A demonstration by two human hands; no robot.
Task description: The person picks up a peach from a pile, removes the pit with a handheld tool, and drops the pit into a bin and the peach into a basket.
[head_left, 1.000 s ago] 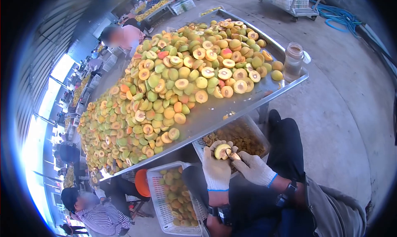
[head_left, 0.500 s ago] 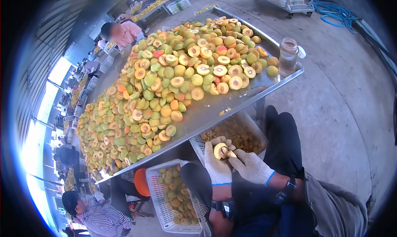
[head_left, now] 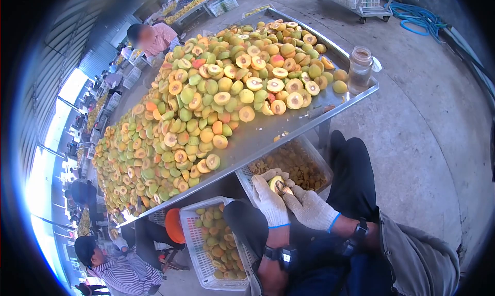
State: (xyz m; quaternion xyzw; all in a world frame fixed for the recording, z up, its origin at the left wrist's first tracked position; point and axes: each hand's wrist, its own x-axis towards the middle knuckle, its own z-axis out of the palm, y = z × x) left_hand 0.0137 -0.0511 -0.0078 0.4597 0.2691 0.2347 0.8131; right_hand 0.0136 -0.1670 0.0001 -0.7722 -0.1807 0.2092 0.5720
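L hand (head_left: pixel 270 199) cups cut fruit (head_left: pixel 275 182), R hand (head_left: pixel 311 208) angled in, gripping sm. tool (head_left: pixel 285 191) at it.

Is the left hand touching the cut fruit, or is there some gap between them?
Touching. The head view shows the left hand, in its glove, cupping the cut fruit, with no gap between them.

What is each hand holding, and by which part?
Left hand: a halved fruit, by its skin side. Right hand: a small pale item, held part hidden.
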